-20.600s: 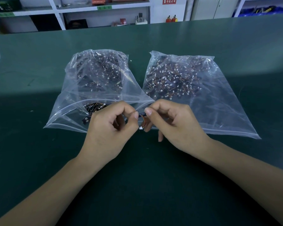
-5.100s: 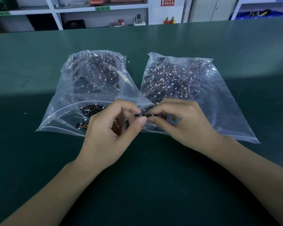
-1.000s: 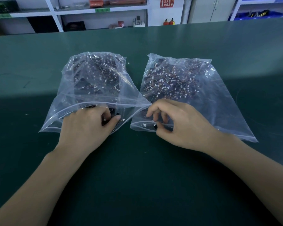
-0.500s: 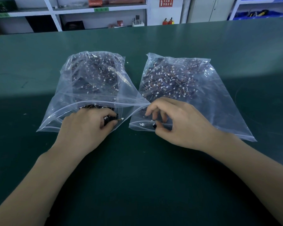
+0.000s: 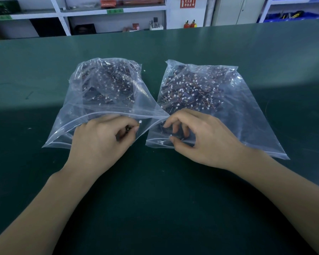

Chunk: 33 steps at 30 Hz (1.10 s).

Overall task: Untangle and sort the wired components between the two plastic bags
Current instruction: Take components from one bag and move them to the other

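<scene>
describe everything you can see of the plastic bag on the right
The right plastic bag is clear, crinkled film lying flat on the green table, its mouth toward the person. Its far half holds a tangle of dark wired components with white connectors and reddish wires. The right hand is at its mouth, fingers curled among a few dark pieces there.

- tabletop (image 5: 173,208): dark green, with a paler green band across its middle.
- left bag (image 5: 77,115) and right bag (image 5: 247,111): clear, colourless plastic.
- wired components (image 5: 188,92): black bodies, white plugs, thin red-orange wires, a speckled pattern.
- shelving (image 5: 59,13): white.
- sign (image 5: 188,2): red with white characters.
</scene>
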Available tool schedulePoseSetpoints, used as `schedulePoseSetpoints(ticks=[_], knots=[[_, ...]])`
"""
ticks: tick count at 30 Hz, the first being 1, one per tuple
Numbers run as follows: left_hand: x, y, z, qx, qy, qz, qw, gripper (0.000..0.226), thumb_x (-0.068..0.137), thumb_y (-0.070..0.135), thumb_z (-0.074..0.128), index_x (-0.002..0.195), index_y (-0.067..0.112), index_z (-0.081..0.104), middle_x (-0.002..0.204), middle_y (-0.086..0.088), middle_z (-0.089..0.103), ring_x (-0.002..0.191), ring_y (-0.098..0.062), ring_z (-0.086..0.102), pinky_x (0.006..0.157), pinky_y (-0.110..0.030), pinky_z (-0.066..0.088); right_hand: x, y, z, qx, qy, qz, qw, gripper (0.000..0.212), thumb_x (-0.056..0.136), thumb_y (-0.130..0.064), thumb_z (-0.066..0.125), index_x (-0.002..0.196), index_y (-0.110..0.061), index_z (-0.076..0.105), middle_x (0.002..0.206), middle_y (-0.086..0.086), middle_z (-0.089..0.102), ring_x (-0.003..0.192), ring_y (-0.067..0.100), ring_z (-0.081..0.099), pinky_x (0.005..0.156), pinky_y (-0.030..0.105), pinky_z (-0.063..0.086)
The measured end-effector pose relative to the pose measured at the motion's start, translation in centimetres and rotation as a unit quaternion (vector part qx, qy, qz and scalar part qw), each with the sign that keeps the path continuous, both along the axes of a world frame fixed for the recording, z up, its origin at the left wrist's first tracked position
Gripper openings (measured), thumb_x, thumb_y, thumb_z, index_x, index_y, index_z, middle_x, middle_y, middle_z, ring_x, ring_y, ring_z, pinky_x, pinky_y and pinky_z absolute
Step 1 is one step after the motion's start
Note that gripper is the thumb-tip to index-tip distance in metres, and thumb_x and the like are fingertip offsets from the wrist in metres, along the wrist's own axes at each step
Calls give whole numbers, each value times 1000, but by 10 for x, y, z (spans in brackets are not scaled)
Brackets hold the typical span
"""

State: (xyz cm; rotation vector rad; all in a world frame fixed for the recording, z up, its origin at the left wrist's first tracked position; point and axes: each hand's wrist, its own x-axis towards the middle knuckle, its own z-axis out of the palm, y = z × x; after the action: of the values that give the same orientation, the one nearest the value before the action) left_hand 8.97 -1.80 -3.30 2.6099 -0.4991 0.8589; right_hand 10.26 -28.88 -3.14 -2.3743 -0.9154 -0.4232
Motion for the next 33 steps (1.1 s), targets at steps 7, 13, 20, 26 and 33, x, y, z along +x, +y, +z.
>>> schedulePoseSetpoints(ticks=[7, 13, 20, 26, 33], knots=[[-7, -13, -1, -45, -79, -121, 989, 10, 101, 26, 75, 96, 22, 83, 87, 15, 64, 67, 9, 47, 49, -32, 46, 1, 2, -5, 40, 22, 11, 999, 30, 95, -27, 75, 123, -27, 66, 106, -15, 63, 81, 11, 62, 73, 37, 57], [-13, -26, -3, -126, -55, -159, 978, 14, 103, 26, 71, 97, 14, 77, 90, 13, 65, 65, -11, 56, 58, -30, 47, -1, 7, -4, 86, 31, 43, 995, 36, 97, -36, 77, 127, -18, 71, 112, -8, 67, 82, 15, 63, 76, 39, 57], [-15, -32, -3, -195, -16, -172, 965, 2, 100, 20, 75, 99, 18, 74, 90, 16, 68, 66, -15, 62, 58, -24, 47, -5, 11, -1, 142, 19, 88, 986, 15, 93, -18, 82, 106, -10, 78, 99, -5, 74, 78, 12, 63, 75, 14, 44], [-16, -34, -3, -183, -18, -180, 966, 7, 99, 22, 77, 99, 15, 78, 77, 13, 64, 65, -11, 59, 59, -19, 43, -6, 13, -3, 171, 71, 82, 979, 5, 94, -9, 80, 97, -14, 79, 88, -12, 76, 74, 10, 66, 72, 13, 43], [-14, -28, -4, -175, 11, -114, 978, 19, 104, 34, 66, 95, 18, 72, 63, 10, 50, 58, -13, 51, 56, -30, 43, -6, 11, 0, 219, 125, 49, 966, 4, 96, -9, 76, 93, -12, 76, 80, -5, 73, 71, 20, 67, 64, 37, 52]])
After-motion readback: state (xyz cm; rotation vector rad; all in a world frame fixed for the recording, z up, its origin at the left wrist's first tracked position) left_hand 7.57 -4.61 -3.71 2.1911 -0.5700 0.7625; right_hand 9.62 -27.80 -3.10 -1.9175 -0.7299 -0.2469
